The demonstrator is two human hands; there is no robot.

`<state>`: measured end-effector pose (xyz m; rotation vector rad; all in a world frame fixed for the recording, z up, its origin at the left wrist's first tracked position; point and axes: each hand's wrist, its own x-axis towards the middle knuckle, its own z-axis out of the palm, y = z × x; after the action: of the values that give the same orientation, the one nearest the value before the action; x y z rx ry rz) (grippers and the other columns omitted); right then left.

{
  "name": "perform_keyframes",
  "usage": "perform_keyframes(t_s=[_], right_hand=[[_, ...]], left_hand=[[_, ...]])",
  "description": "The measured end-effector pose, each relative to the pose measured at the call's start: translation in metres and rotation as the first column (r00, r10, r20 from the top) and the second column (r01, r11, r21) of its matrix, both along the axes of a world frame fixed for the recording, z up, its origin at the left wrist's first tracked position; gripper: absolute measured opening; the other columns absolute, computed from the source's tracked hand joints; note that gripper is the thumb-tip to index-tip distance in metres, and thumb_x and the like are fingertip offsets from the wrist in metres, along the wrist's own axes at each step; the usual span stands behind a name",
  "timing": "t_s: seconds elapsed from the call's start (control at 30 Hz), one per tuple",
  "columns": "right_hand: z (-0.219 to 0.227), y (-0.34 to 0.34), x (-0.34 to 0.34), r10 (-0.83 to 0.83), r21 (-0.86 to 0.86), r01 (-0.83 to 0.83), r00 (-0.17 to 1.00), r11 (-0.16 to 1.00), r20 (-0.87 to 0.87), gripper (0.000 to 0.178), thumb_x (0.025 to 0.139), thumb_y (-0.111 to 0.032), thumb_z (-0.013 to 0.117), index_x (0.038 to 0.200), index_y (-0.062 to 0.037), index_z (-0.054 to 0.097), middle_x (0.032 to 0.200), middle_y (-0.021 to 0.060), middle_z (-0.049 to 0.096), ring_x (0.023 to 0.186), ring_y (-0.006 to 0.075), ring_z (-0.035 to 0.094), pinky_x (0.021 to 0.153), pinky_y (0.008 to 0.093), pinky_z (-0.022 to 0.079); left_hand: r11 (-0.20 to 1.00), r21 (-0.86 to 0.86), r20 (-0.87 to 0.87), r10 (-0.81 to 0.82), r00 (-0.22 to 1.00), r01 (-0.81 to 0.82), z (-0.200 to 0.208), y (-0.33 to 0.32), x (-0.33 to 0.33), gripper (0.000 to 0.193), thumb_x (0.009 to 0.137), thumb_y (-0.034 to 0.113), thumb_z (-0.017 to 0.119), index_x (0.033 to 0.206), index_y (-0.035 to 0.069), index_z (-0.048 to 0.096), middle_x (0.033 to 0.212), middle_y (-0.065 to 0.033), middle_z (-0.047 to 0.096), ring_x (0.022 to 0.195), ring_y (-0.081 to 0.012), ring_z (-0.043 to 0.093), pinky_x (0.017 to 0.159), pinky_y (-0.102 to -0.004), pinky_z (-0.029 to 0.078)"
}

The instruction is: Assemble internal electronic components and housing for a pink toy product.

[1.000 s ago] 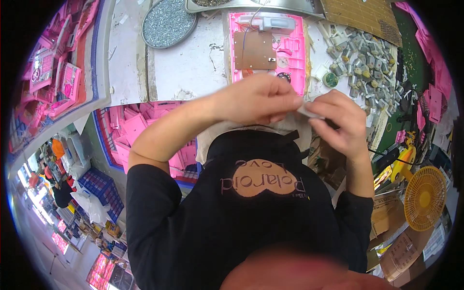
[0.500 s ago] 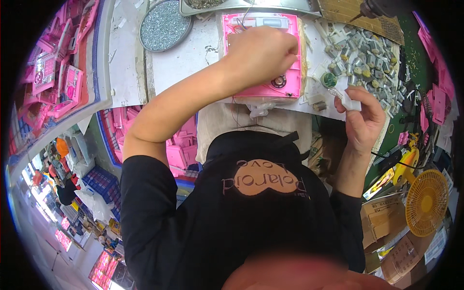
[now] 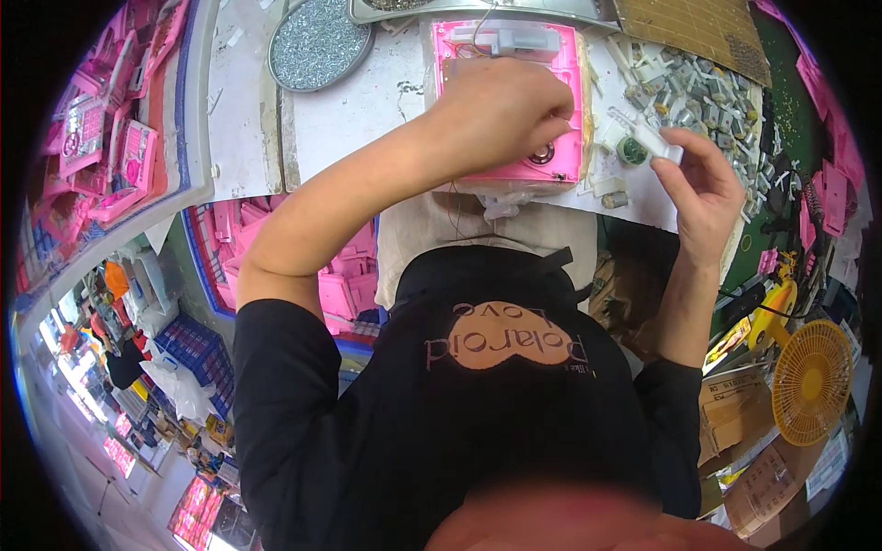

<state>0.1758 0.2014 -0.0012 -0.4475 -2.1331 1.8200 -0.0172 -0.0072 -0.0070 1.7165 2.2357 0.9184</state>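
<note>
On the table before me lies an open pink plastic casing (image 3: 562, 170), with thin wires, a white and grey part (image 3: 524, 41) along its far side and a round black speaker-like part (image 3: 542, 153) near its right edge. My left hand (image 3: 510, 110) reaches over the middle of it with fingers curled. Those fingertips are hidden, so what they grip cannot be seen. To the right of the casing, my right hand (image 3: 706, 193) pinches a narrow white plastic piece (image 3: 656, 144) between thumb and fingers. Just beside that piece sits a round green spool-like item (image 3: 630, 151).
A heap of small motors and white plastic parts (image 3: 698, 101) covers the table's right side. At the far left stands a round tray of small screws (image 3: 322, 44). Behind the casing is a metal tray (image 3: 478, 11); cardboard (image 3: 694, 37) lies at far right. Pink casings (image 3: 108, 151) fill a bin.
My right hand has turned the white piece so it slants toward the far left. My left hand stays over the casing with its fingers curled. A dark pointed tool at upper right has left view.
</note>
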Motion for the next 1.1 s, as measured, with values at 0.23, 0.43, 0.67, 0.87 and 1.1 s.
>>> perform_keyframes(t_s=[0.23, 0.43, 0.67, 0.87, 1.1], right_hand=[[0.004, -0.016, -0.055, 0.316, 0.712, -0.219, 0.949, 0.667, -0.004, 0.028, 0.075, -0.007, 0.081, 0.102, -0.0068, 0.075, 0.097, 0.0080, 0.068, 0.089, 0.0257, 0.062, 0.079, 0.0342, 0.051], [0.011, -0.024, -0.075, 0.431, 0.819, -0.250, 0.902, 0.517, 0.003, 0.025, 0.072, -0.007, 0.080, 0.097, -0.0075, 0.073, 0.097, 0.0067, 0.065, 0.093, 0.0281, 0.060, 0.077, 0.0382, 0.052], [0.005, -0.013, -0.087, 0.564, 0.813, -0.316, 0.825, 0.490, -0.020, 0.024, 0.074, -0.006, 0.080, 0.097, -0.0069, 0.073, 0.096, 0.0068, 0.066, 0.091, 0.0269, 0.061, 0.076, 0.0364, 0.052], [-0.027, -0.016, -0.077, 0.427, 0.560, -0.326, 0.903, 0.762, -0.055, 0.025, 0.076, -0.011, 0.082, 0.100, -0.0077, 0.076, 0.097, 0.0085, 0.068, 0.088, 0.0250, 0.062, 0.075, 0.0328, 0.051], [-0.013, -0.029, -0.085, 0.459, 0.768, -0.314, 0.888, 0.558, 0.030, 0.016, 0.076, -0.011, 0.079, 0.091, -0.0081, 0.073, 0.093, 0.0049, 0.066, 0.091, 0.0274, 0.059, 0.078, 0.0393, 0.051]], left_hand=[[0.902, 0.166, 0.441, 0.293, 0.848, -0.398, -0.014, -0.032, 0.006, 0.013, 0.086, 0.017, 0.077, 0.089, 0.006, 0.071, 0.075, -0.0063, 0.067, 0.066, -0.0221, 0.066, 0.061, -0.0346, 0.051], [0.865, 0.282, 0.366, 0.303, 0.880, -0.415, -0.026, -0.025, 0.009, 0.013, 0.086, 0.014, 0.079, 0.090, 0.004, 0.072, 0.072, -0.0057, 0.064, 0.057, -0.0166, 0.061, 0.055, -0.0302, 0.048], [0.849, 0.293, 0.379, 0.319, 0.869, -0.440, -0.030, -0.024, 0.010, 0.013, 0.085, 0.014, 0.079, 0.089, 0.005, 0.071, 0.071, -0.0049, 0.063, 0.057, -0.0156, 0.061, 0.054, -0.0292, 0.047], [0.847, 0.291, 0.362, 0.333, 0.871, -0.445, -0.027, -0.023, 0.012, 0.012, 0.085, 0.015, 0.078, 0.089, 0.006, 0.071, 0.070, -0.0037, 0.063, 0.058, -0.0159, 0.061, 0.055, -0.0297, 0.048], [0.864, 0.246, 0.330, 0.352, 0.876, -0.440, -0.027, -0.024, 0.011, 0.011, 0.085, 0.014, 0.077, 0.088, 0.007, 0.069, 0.070, -0.0044, 0.061, 0.062, -0.0203, 0.060, 0.057, -0.0333, 0.047]])
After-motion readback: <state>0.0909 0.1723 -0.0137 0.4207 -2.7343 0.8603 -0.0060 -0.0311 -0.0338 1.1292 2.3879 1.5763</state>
